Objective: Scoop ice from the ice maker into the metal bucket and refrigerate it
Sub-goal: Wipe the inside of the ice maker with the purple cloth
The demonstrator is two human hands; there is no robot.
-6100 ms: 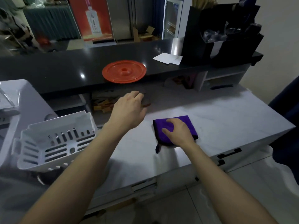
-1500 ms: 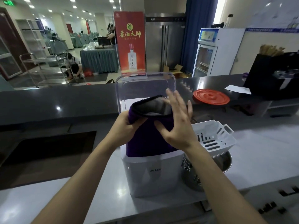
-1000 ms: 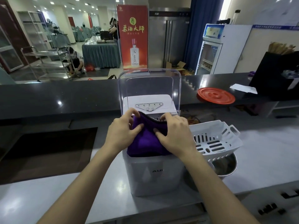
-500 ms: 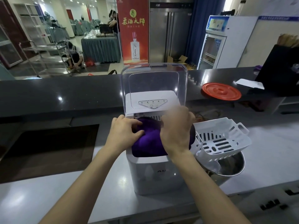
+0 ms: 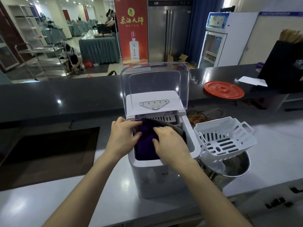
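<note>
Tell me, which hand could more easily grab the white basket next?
Probably the right: the white basket sits on the metal bucket right of the ice maker, beside the right hand; the left hand is farther.

Left hand (image 5: 124, 136) and right hand (image 5: 169, 142) on purple cloth (image 5: 146, 145) inside ice maker (image 5: 157, 182)

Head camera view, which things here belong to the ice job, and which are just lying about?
In the job: ice maker, its clear lid raised; purple cloth in its opening, held by left hand and right hand; white slotted basket tilted over the metal bucket.
Lying about: red lid, white paper and black organizer on the dark counter.
</note>
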